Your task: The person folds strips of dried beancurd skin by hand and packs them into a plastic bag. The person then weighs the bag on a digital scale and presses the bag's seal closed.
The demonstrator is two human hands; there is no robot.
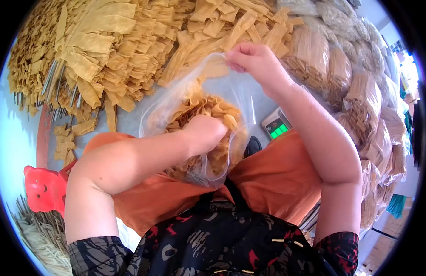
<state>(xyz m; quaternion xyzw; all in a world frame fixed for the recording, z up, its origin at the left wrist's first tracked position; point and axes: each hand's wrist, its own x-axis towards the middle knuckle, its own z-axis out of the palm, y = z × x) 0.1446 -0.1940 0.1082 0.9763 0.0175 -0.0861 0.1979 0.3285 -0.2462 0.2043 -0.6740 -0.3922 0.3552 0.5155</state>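
Note:
A clear plastic bag [249, 108] stands open between my knees, filled with crinkled yellow-brown strips [224, 108] that look like dried tofu skin. My left hand [206, 133] reaches into the bag and rests among the strips. Its back is rounded upward and its fingers are hidden below, so their grip does not show. Up at the far rim of the bag, my right hand [247, 60] pinches the plastic between thumb and fingers and pulls it upward to the right.
Yellow sheets on metal rods [98, 46] are heaped at the far left, with loose strips [231, 25] behind the bag. Wrapped bundles [309, 50] are stacked along the right. A scale [276, 124] with a lit green display sits by my right knee. A red bear-shaped plastic piece [43, 188] is at left.

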